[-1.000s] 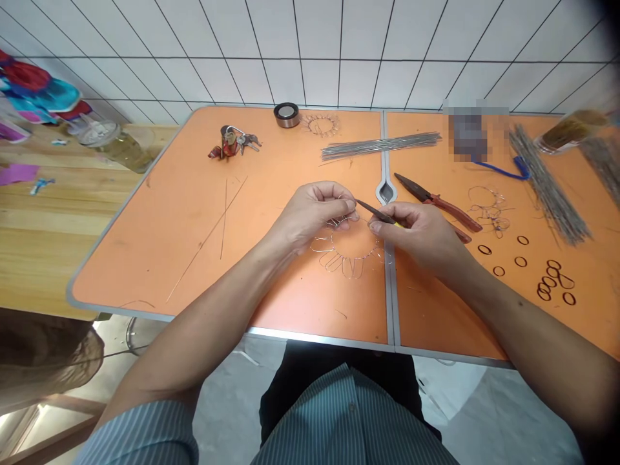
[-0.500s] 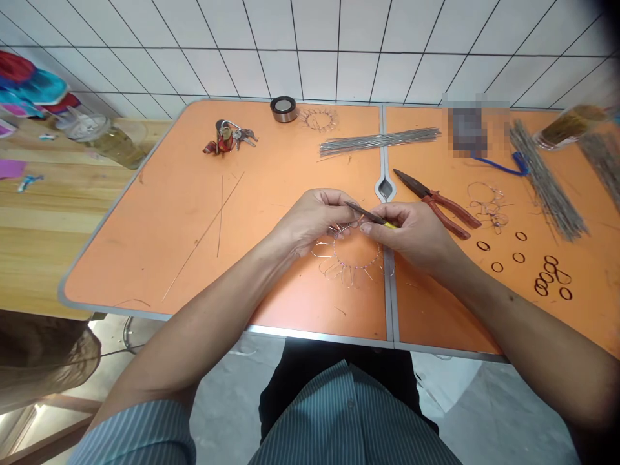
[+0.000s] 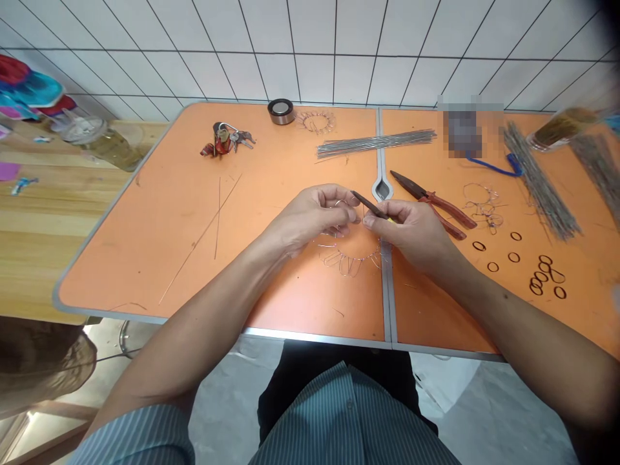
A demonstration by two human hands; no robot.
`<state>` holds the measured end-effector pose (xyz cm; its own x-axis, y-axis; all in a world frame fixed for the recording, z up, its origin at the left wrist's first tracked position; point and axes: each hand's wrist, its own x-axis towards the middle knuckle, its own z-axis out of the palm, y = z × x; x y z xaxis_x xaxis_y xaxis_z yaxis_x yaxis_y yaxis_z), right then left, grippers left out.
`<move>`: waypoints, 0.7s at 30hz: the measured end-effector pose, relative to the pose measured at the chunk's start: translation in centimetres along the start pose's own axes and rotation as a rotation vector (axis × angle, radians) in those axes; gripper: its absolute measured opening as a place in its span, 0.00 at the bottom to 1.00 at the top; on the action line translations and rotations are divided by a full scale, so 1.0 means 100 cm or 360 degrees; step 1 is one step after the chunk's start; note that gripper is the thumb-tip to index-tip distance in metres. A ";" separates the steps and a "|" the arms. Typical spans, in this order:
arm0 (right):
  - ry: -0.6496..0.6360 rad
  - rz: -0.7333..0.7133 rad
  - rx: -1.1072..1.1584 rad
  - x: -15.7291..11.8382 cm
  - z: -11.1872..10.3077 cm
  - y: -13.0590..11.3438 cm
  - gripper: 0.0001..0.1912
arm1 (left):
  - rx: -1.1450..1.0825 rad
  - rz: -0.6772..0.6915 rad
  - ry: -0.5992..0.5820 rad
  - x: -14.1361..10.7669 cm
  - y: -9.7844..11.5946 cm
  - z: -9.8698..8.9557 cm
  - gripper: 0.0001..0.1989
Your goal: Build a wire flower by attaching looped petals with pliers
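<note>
My left hand (image 3: 322, 213) is closed on the upper left part of a thin wire ring (image 3: 356, 259), which has wire loops around its outer side. My right hand (image 3: 411, 226) grips a slim dark tool (image 3: 369, 204) with a bit of yellow at its near end. The tool slants up and left, its tip close to my left fingertips. Where the ring passes behind my fingers it is hidden. Just beyond my right hand, red-handled pliers (image 3: 433, 203) lie on the orange table (image 3: 290, 303).
Keys (image 3: 230, 139), a tape roll (image 3: 281, 112), another looped wire ring (image 3: 316, 121) and a wire bundle (image 3: 375, 143) lie at the back. On the right are dark rings (image 3: 538, 278), more wires (image 3: 542, 184) and a glass (image 3: 557, 129). Two loose wires (image 3: 196, 243) cross at left.
The tool's tip has lifted off a little to the right and tilts more steeply. The wire ring has shifted slightly upward in my left fingers. The whole view has moved slightly.
</note>
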<state>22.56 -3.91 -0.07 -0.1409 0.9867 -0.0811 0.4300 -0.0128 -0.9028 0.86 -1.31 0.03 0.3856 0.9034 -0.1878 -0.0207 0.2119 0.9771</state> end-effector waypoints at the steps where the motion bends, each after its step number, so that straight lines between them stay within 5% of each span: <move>1: 0.0015 0.0002 -0.0002 0.000 0.000 0.000 0.10 | 0.0037 0.0015 -0.0018 0.000 -0.001 0.001 0.09; 14: -0.0126 -0.0003 0.0135 0.002 -0.003 0.004 0.10 | 0.0147 0.0150 -0.0128 0.000 -0.005 0.001 0.15; 21: -0.0188 0.0028 0.0186 0.003 -0.011 0.011 0.17 | 0.0105 0.0052 -0.0208 0.002 -0.003 -0.003 0.13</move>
<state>23.93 -3.43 -0.64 -0.2409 0.9604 -0.1401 0.3277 -0.0554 -0.9432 0.65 -1.11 -0.33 0.5028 0.8522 -0.1451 0.0239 0.1541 0.9878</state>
